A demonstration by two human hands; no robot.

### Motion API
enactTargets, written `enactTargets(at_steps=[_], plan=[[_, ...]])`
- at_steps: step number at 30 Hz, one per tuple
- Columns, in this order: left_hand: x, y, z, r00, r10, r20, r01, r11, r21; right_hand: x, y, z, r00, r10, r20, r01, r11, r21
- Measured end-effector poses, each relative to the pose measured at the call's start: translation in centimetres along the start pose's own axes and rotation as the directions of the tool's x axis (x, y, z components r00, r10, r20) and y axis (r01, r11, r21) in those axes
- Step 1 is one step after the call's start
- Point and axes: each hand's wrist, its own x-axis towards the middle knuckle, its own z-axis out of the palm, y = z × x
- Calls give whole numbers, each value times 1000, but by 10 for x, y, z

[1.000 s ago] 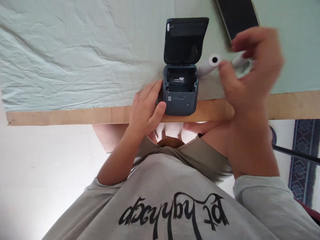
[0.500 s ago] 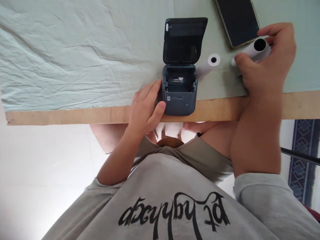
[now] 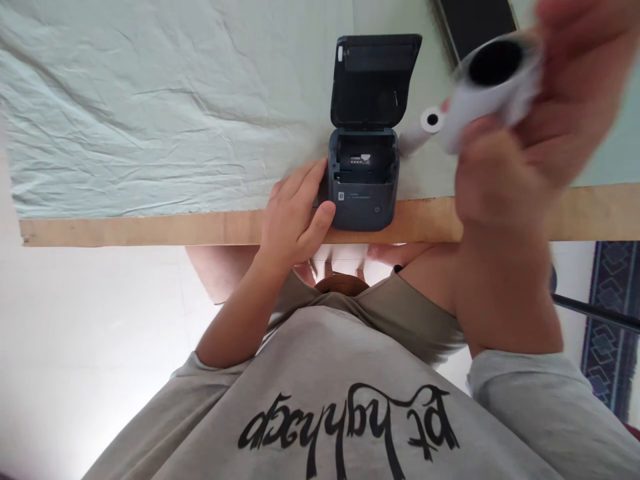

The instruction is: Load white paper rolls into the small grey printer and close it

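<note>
Right hand point(image 3: 550, 153), grip clamped on the wide-cored paper roll point(image 3: 465, 107), has lifted it free; left hand point(image 3: 291, 217), grip apart, touches the portable printer point(image 3: 361, 212).

one head-worn camera looks forward and steeply down; the shirt point(image 3: 320, 353) is close below. the table point(image 3: 125, 230) lies beyond.

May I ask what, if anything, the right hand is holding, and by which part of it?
The right hand holds a white roll by its curved outer side; blur hides the exact finger contacts.
</note>
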Motion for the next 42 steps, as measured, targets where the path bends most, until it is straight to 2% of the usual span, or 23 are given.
enactTargets(at_steps=[1, 3, 4, 6, 8, 12, 15, 24, 30, 36, 40, 42], plan=[[0, 0, 0, 1000, 1, -1, -1, 1000, 1, -3, -8, 9, 988, -133, -81, 132, 991, -25], [0, 1, 0, 1000, 2, -5, -2, 1000, 4, -7, -18, 23, 951, -307, 36, 308, 940, -143], [0, 1, 0, 1000, 1, -7, -1, 1000, 6, -7, -19, 28, 941, -325, 97, 338, 920, -197], [0, 1, 0, 1000, 3, -8, -3, 1000, 11, -4, -19, 33, 944, -265, 196, 315, 903, -293], [0, 0, 1, 1000, 7, 0, -7, 1000, 12, 0, -17, 34, 952, -202, 229, 277, 889, -364], [0, -1, 1, 1000, 7, 6, -7, 1000, 18, 5, -20, 32, 959, -170, 226, 244, 900, -362], [1, 0, 1, 1000, 7, 3, -7, 1000, 14, 8, -26, 32, 972, -99, 213, 176, 907, -383], [0, -2, 2, 1000, 0, 0, 0, 1000, 8, 16, -26, 29, 953, 1, 303, 160, 849, -504], [1, -1, -1, 1000, 5, 4, -5, 1000, -20, 12, -26, 23, 949, -55, 309, 181, 900, -396], [4, -9, -10, 999, -37, 21, 40, 982, -182, 2, -23, 19, 937, -157, 311, 246, 931, -271], [22, -15, -16, 999, -36, -4, 34, 972, -232, -3, -24, 14, 930, -245, 275, 310, 924, -224], [40, -16, -15, 997, -74, -6, 69, 954, -292, -5, -25, 12, 924, -231, 304, 310, 919, -243]])
